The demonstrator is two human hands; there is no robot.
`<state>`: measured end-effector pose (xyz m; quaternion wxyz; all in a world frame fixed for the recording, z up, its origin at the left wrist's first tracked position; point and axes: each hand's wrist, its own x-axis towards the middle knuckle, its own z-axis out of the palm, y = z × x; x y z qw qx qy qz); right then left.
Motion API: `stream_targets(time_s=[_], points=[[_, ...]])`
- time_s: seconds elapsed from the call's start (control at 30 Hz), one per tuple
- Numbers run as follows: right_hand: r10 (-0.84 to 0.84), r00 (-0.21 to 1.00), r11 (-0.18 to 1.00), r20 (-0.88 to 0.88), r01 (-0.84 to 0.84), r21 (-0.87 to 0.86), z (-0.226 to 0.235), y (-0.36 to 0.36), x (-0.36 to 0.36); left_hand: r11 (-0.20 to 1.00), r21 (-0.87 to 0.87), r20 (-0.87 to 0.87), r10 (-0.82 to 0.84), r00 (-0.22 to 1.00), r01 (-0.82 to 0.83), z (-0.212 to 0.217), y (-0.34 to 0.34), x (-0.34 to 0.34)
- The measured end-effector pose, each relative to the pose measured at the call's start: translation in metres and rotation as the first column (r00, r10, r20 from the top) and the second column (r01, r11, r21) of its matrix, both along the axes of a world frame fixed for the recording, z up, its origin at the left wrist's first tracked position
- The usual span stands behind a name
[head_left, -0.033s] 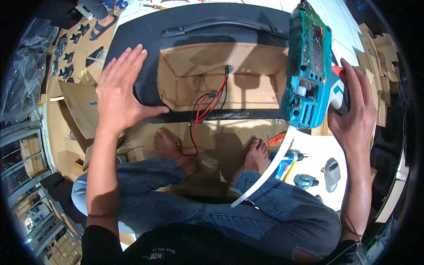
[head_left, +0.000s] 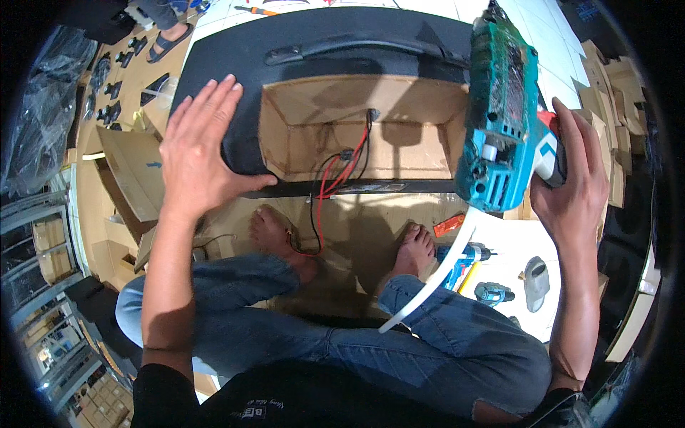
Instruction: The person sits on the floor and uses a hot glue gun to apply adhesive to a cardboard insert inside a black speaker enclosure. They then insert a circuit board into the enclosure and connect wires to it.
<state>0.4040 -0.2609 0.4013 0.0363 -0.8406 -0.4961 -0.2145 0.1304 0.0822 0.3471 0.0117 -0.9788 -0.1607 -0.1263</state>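
Observation:
A black speaker cabinet [head_left: 239,53] lies before me, with a strap handle [head_left: 364,46] along its far part and a rectangular opening lined in bare wood. Red and black wires [head_left: 322,187] run from a hole inside, over the near edge and down beside my foot. My left hand [head_left: 198,153] rests flat on the cabinet's left side, fingers stretched and thumb at the near edge. Over the right end, my right hand [head_left: 576,187] is closed round the grip of a teal hot-glue gun [head_left: 503,118]. A long white glue stick [head_left: 439,274] bends out of its rear toward my knee.
By my right foot lie a blue drill [head_left: 467,257], a red packet [head_left: 448,226], a battery [head_left: 494,293] and a grey sandal [head_left: 536,283]. An open cardboard box [head_left: 128,167] stands left. Another person's sandalled foot [head_left: 171,41] shows far left, near several black parts.

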Motion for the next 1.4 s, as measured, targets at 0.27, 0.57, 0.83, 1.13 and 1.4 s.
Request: stream_targets(time_s=[0.27,0.57,0.83,1.13,1.4], points=[[0.039,0.999,0.997,-0.032,-0.036,0.073,0.013,0.004,-0.008,1.000,-0.019,0.016,0.005,1.000,-0.005,-0.027,-0.034,-0.041],[0.082,0.994,0.985,-0.072,-0.070,0.156,0.031,0.025,-0.015,0.995,-0.083,0.031,-0.048,0.998,0.051,-0.031,-0.032,-0.055],[0.235,0.968,0.950,0.088,-0.248,0.188,0.110,0.117,-0.024,0.988,-0.126,0.074,-0.078,0.994,0.087,-0.043,-0.038,-0.052],[0.393,0.900,0.905,0.191,-0.414,0.091,0.132,0.298,-0.094,0.995,0.095,0.145,-0.014,0.989,0.001,-0.058,-0.024,-0.059],[0.466,0.879,0.885,0.101,-0.465,-0.037,0.118,0.408,-0.144,0.999,0.007,0.198,-0.038,0.979,0.037,-0.058,-0.026,-0.058]])
